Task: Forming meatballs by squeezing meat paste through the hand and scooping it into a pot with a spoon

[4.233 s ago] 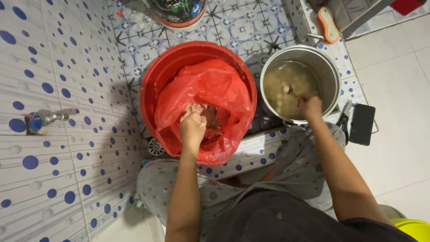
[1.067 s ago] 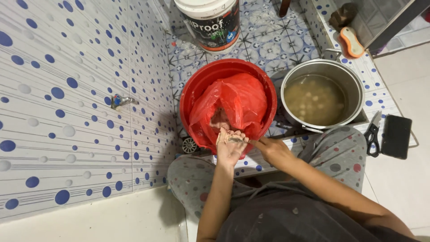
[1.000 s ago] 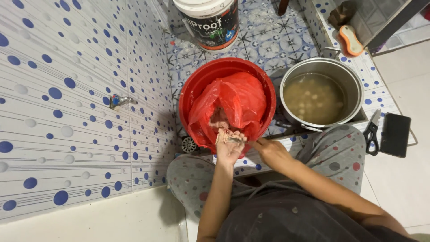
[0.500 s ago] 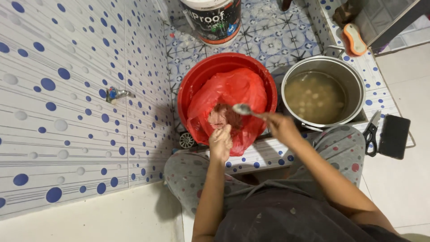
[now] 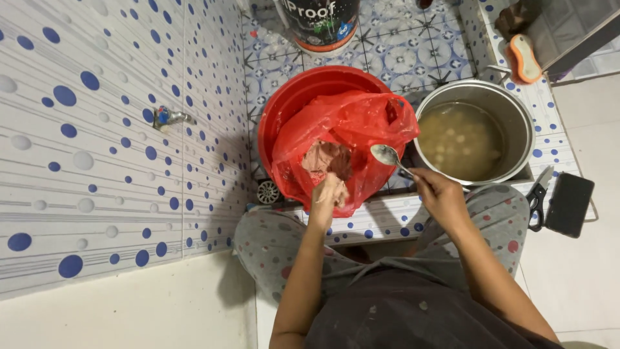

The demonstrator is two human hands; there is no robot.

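The person squats over a red basin (image 5: 284,110) lined with a red plastic bag (image 5: 361,123). The left hand (image 5: 329,192) is closed around pinkish paste (image 5: 326,158) near the basin's front rim. The right hand (image 5: 439,194) grips a metal spoon (image 5: 387,155), its bowl empty, between basin and steel pot (image 5: 516,110) of cloudy broth. I think wet paste may slip from the fingers, or hot broth may splash.

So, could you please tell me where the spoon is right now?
In the head view, the spoon is in the right hand, its bowl raised between the red bag and the steel pot.
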